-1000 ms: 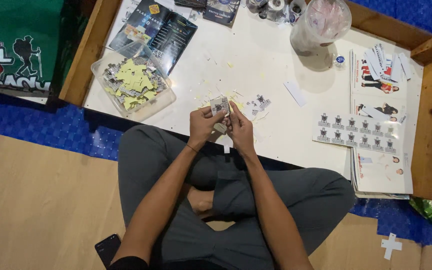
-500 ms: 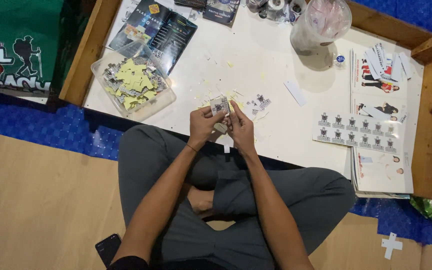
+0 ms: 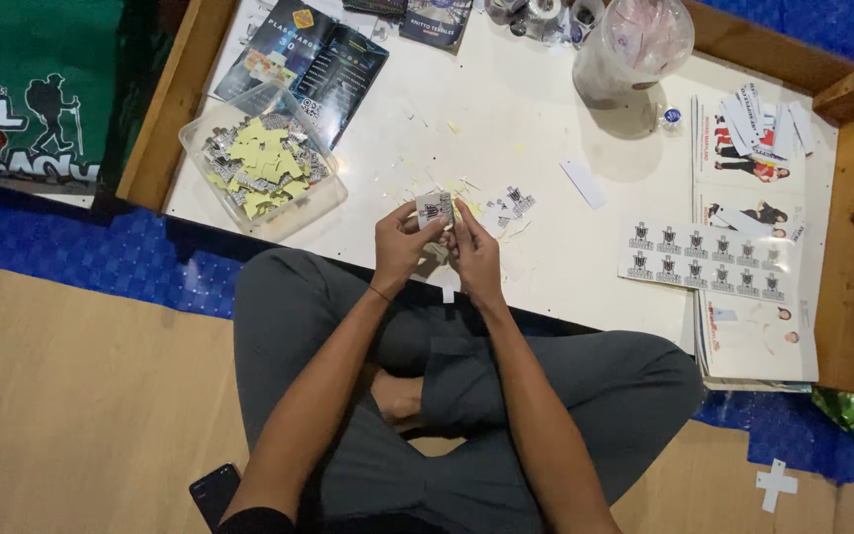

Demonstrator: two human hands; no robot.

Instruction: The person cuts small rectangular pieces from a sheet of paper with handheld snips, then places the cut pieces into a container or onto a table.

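I have both hands up at the near edge of the low white table [image 3: 546, 129], over my crossed legs. My left hand [image 3: 399, 242] pinches a small sticker [image 3: 436, 209] between thumb and fingertips, holding it with its dark printed face toward me. My right hand [image 3: 473, 245] closes in on the same sticker from the right, its fingertips at the edge, as if working the backing loose. Neither hand is spread; both are drawn into a tight pinch on that one small piece, and the hands touch each other.

To do this well, I judge the left hand should keep the sticker flat and steady while the right hand picks at one corner only, so the print does not crease or tear. A slow peel along the edge looks safer than a quick pull.

Two more small stickers [image 3: 511, 203] lie on the table just beyond my right hand, among yellow paper scraps. To the far left sits a clear plastic tub [image 3: 323, 198] holding yellow backing bits and small dark pieces; finished bits should drop there rather than scatter. To the right, well apart, a sheet of uncut stickers [image 3: 709, 259] lies on top of printed sheets. A clear jar [image 3: 630, 49] stands at the far side. A phone [image 3: 214, 491] lies on the floor near my left elbow.
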